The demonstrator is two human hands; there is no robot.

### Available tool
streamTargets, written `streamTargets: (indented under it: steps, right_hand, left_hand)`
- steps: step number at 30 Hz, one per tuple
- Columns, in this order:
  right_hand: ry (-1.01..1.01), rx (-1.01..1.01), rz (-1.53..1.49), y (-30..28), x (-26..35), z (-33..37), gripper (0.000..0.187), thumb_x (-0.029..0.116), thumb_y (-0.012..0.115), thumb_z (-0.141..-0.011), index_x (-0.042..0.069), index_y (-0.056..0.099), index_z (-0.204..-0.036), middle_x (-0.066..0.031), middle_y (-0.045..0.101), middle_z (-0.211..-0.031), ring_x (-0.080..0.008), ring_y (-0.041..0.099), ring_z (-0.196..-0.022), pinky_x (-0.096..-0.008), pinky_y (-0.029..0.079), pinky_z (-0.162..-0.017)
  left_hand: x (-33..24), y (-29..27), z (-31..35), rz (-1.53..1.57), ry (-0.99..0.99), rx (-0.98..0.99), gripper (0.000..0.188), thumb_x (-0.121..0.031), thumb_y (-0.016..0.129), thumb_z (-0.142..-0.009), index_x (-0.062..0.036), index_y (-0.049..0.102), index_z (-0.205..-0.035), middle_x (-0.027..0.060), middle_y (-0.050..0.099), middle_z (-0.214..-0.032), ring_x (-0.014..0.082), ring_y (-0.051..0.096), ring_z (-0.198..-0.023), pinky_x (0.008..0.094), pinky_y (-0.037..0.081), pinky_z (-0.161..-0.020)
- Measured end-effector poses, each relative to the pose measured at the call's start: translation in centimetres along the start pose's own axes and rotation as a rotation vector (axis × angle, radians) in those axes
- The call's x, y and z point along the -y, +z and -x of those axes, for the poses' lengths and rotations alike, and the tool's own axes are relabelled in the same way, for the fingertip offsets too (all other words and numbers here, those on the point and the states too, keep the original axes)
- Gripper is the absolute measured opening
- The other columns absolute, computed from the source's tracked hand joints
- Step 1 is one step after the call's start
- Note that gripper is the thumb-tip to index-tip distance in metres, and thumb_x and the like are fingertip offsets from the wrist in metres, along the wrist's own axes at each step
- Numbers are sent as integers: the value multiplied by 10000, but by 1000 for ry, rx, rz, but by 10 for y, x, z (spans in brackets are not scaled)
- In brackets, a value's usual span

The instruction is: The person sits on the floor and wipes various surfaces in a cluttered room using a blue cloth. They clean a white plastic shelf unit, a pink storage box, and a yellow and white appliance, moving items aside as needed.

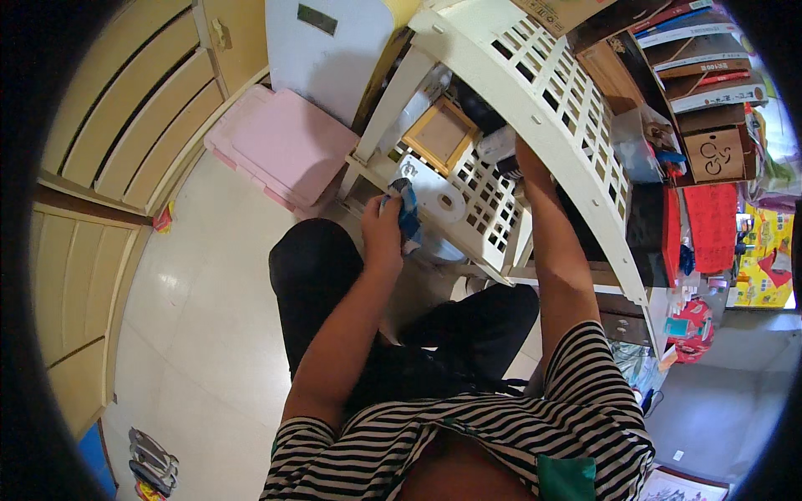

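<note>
My left hand (382,221) is closed on a blue and white cloth (408,219) at the front edge of the lower shelf of a cream plastic rack (436,43). Beside the cloth, a white panel with an oval hole (434,194) lies on that shelf. Behind it rests a yellow wooden frame (420,144). My right arm reaches in under the rack's upper shelf. The upper shelf's edge hides part of my right hand (531,171), and its fingers cannot be made out. Close to it are a whitish object (496,145) and a small dark item.
A pink lidded box (280,142) stands on the tiled floor left of the rack, against a pale cabinet (351,37). Slatted yellow doors (138,108) line the left side. Shoes (153,461) lie at lower left. Books and a cardboard box (715,156) fill shelving at right.
</note>
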State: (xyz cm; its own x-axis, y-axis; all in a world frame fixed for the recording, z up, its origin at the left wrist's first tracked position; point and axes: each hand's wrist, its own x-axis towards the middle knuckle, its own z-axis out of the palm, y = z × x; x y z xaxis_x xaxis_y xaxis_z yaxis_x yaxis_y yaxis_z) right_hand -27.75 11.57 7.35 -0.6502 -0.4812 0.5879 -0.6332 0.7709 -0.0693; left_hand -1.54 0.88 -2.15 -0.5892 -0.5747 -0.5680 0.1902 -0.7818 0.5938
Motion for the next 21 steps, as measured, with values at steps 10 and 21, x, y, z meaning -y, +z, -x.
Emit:
streamTargets:
  steps: [10,21]
  right_hand:
    - [195,135,-53,19,-15,21,407,315,562,-899,62,617,-1214,-203,616,-1220,-406,536,-1173,-459,384,-1033]
    - [245,101,-281,-91,-12,122,467,154,712,-857,5,488,-1238,-172,634,-1058,-288,636,-976,-374,512,-823]
  left_hand:
    - [13,-14,-16,3,65,46,152,-209,595,-911,-70,595,-973,30,605,-821,140,592,-684,307,505,-584]
    - [-8,-13,8,-7,-65,250,173,-140,568,-903,-63,591,-1057,35,625,-889,139,611,-755,278,507,-662]
